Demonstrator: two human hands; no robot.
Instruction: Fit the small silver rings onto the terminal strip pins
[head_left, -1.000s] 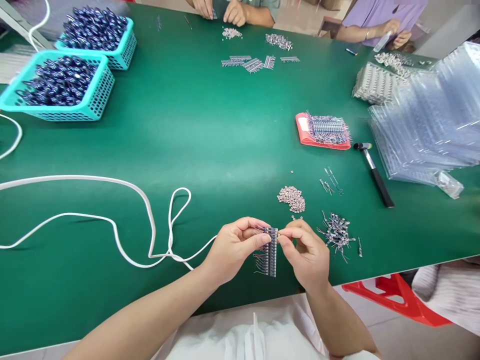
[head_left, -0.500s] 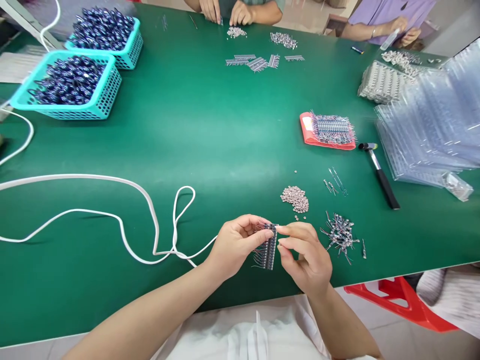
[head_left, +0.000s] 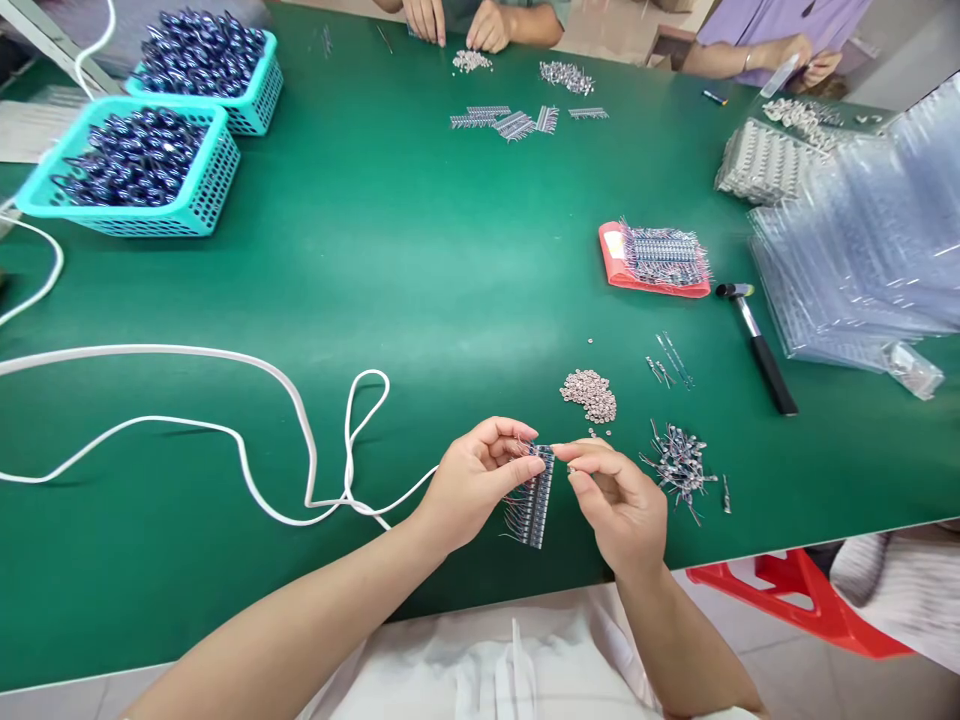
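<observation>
My left hand pinches a small circuit-board panel with rows of parts and thin wires sticking out on its left side. The thumb lies over the panel's upper part. My right hand is at the panel's upper right corner, its index fingertip by the edge. Its thumb and another finger close on a tiny piece too small to name. Just beyond the hands lies a pile of small round metallic discs. Right of my right hand is a heap of small wired parts.
A hammer and a red-banded bundle of wired boards lie to the right, beside stacked clear plastic trays. A white cable loops on the left. Two turquoise baskets hold dark glossy parts. Two people work across the table.
My right thumb has drawn back slightly from the panel and moved up toward the fingers. The panel is tilted a little more, its lower end shifted down and left.
</observation>
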